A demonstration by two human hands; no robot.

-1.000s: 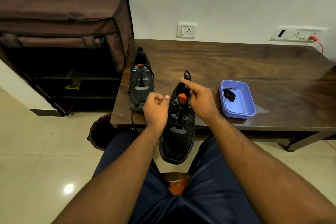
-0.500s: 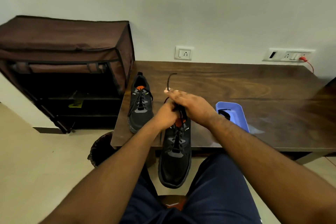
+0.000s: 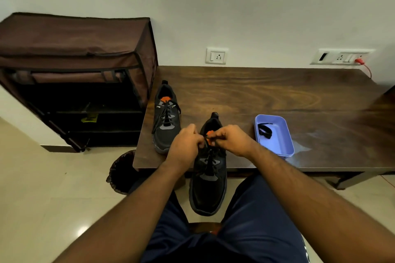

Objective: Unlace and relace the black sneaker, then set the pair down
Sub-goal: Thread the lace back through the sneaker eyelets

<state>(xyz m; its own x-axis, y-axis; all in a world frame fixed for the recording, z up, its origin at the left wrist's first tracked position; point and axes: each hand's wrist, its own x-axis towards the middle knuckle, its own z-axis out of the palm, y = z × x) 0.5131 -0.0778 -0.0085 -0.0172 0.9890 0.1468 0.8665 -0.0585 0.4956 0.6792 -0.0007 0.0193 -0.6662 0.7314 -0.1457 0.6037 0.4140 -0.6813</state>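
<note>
A black sneaker (image 3: 208, 186) with an orange tongue tab hangs over the front edge of the dark wooden table (image 3: 277, 96), toe toward me, above my knees. My left hand (image 3: 185, 144) and my right hand (image 3: 233, 140) meet over its upper eyelets, each pinching the black lace at the tongue. The lace ends are hidden between my fingers. The second black sneaker (image 3: 165, 117) stands laced on the table's left end, heel toward the wall.
A lilac plastic tray (image 3: 282, 145) holding a small black item sits right of my hands on the table. A brown fabric shoe rack (image 3: 74, 79) stands at the left. A dark waste bin (image 3: 120, 171) sits on the floor by the table corner.
My hands came together over the tongue, lifted a lace end upward, then dropped back down to the top eyelets. The camera tilted up, showing more wall.
</note>
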